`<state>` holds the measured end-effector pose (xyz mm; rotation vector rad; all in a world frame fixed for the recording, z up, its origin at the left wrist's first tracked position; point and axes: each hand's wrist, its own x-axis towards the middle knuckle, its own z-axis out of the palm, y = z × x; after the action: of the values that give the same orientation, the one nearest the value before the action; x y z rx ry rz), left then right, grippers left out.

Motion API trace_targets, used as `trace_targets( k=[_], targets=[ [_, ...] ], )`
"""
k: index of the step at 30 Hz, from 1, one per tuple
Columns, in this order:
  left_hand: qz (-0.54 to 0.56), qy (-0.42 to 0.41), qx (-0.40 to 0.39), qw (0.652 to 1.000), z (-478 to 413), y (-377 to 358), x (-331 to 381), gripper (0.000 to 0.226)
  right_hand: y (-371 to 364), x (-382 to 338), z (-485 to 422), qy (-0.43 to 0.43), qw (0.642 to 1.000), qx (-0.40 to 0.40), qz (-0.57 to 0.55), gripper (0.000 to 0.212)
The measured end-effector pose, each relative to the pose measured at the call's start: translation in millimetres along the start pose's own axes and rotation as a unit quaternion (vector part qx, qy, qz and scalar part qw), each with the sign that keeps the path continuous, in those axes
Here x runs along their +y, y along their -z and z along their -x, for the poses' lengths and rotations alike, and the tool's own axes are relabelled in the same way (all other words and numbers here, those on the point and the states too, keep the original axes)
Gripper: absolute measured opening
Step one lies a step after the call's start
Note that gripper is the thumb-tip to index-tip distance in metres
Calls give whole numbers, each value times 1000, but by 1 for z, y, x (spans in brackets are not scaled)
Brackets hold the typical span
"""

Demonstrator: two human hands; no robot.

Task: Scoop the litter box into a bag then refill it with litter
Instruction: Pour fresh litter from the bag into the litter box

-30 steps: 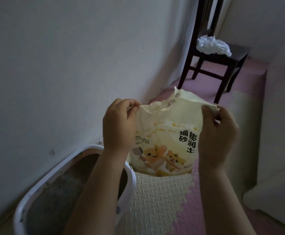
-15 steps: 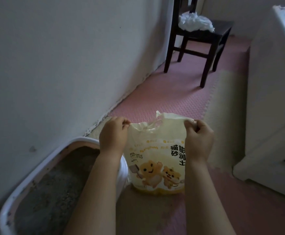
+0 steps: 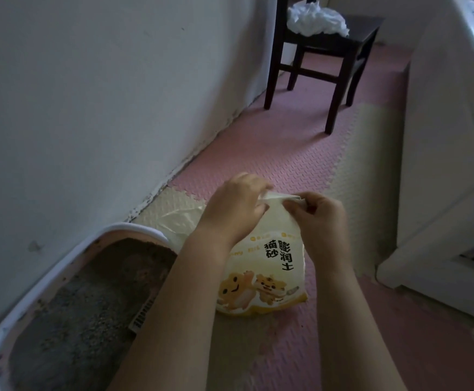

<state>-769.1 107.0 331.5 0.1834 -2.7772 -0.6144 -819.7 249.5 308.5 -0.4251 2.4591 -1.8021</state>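
A pale yellow litter bag (image 3: 269,266) with cartoon animals and black characters stands on the foam floor mat, just right of the litter box. My left hand (image 3: 234,207) and my right hand (image 3: 319,218) both pinch the bag's crumpled top, close together. The white-rimmed litter box (image 3: 61,266) sits against the wall at lower left, holding grey litter (image 3: 83,300). My left forearm crosses over its right rim. A thin translucent plastic sheet (image 3: 178,218) lies behind the box.
A white wall (image 3: 89,108) runs along the left. A dark wooden chair (image 3: 323,52) with crumpled white cloth (image 3: 316,19) on its seat stands at the back. White furniture (image 3: 450,193) borders the right. Pink and cream foam mats (image 3: 286,142) cover the floor.
The bag came down from mid-air and now rests on the mat. My hands moved from the bag's two top corners toward each other, bunching the top together.
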Motion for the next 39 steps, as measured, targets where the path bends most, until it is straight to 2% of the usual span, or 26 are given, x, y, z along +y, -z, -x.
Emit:
trace_targets(
  k=[4,8,11,13,14,16,19,23,26,28,30,33,35,39],
  targets=[
    [14,20,19,1000,0,-12,2,15,3,2,1,0,1000,-3,-12,7],
    [18,29,40,999,3,-12,1,9,4,5,-2,9,999,-21,-23,4],
    [28,39,49,998,5,-7,-5,8,5,22,-4,-6,995,-92,-42,18],
    [37,46,56,997,8,-4,-8,8,2,48,-4,-57,987,-148,20,23],
    [43,52,59,996,9,-3,-9,8,-2,61,-2,-76,983,-158,62,18],
    [54,71,69,994,14,0,-11,9,-12,84,3,-88,981,-134,110,9],
    [67,99,86,989,24,5,-12,12,-21,96,9,-80,988,-87,100,29],
    [39,122,139,982,39,22,-12,11,-29,78,11,-48,993,-71,84,34],
    [9,131,169,977,54,47,-14,29,-35,49,11,13,991,-73,114,38],
    [-21,107,175,978,66,55,-11,50,-36,30,10,59,986,-80,137,38],
    [-43,80,182,979,76,54,-8,60,-38,15,8,97,979,-88,158,35],
    [-73,52,205,975,76,51,-8,63,-39,5,9,135,965,-100,203,32],
    [-76,30,209,974,70,52,-8,61,-41,8,12,132,955,-111,240,33],
    [-33,27,136,990,66,36,-12,51,-45,23,16,77,950,-150,263,28]
  ],
)
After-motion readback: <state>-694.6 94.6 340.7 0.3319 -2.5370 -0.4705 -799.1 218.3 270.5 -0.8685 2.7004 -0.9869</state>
